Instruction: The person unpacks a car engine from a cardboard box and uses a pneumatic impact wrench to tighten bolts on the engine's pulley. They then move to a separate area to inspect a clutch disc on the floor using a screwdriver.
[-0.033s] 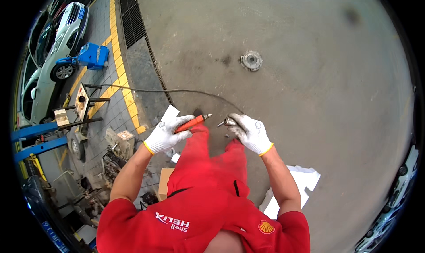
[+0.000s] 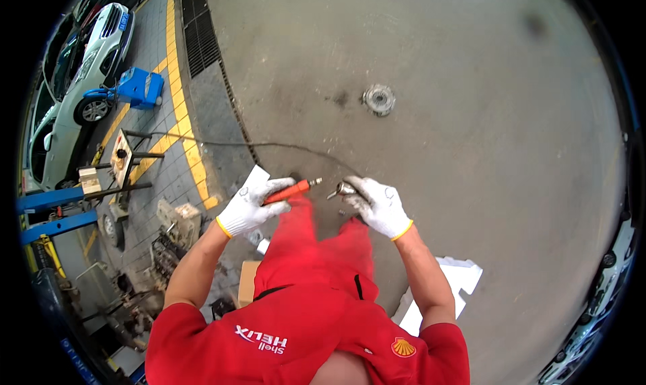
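Observation:
My left hand [image 2: 250, 206], in a white knit glove, is closed around an orange-red air tool handle [image 2: 288, 192]; the tool's exact kind is unclear. A metal fitting at its end points right. My right hand [image 2: 383, 208], gloved likewise, grips a silver air hose coupler [image 2: 345, 188] with a thin pin-like end facing left. Between fitting and coupler a small gap shows; they do not touch. A dark hose [image 2: 269, 145] runs from near my right hand across the floor to the left. Both hands are held above my red trouser legs.
A round metal clutch cover [image 2: 379, 100] lies on the concrete floor ahead. Left are a drain grate [image 2: 200, 38], a blue machine [image 2: 140, 87], a light-coloured car [image 2: 77, 109] and greasy engine parts [image 2: 168, 250]. A cardboard box [image 2: 247, 283] and white sheet [image 2: 454, 277] lie near my legs.
The whole view has shifted slightly. The fitting and the coupler appear a little closer together; both hands keep their holds.

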Available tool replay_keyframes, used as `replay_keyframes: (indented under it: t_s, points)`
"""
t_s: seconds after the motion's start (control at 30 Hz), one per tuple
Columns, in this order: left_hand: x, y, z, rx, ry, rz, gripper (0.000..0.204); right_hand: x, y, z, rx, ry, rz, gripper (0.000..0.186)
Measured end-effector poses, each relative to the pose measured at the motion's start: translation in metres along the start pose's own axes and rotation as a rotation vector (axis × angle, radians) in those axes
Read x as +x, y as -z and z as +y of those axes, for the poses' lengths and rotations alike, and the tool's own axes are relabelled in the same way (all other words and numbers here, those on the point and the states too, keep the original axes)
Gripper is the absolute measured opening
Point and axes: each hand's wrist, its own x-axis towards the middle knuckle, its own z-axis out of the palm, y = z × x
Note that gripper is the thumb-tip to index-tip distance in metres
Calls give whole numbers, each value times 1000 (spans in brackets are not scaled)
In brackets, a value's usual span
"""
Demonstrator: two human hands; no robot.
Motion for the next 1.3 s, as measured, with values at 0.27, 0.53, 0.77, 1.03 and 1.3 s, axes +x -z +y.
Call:
replay_keyframes:
  t_s: [0.27,0.53,0.77,1.03,1.3]
  points:
    - [-27,139,-25,-101,-70,-133,42,76,-21,-139,-92,-20,-52,36]
    - [-77,255,-101,300,-284,-75,51,163,-84,-239,-200,23,-248,30]
    - [-123,293,-136,195,-308,49,49,203,-137,-268,-117,159,-234,34]
    - [-127,327,-159,20,-277,307,38,246,-143,-279,134,-82,-234,29]
    - [-63,366,-176,-70,-169,222,40,331,-143,-267,237,-17,-230,33]
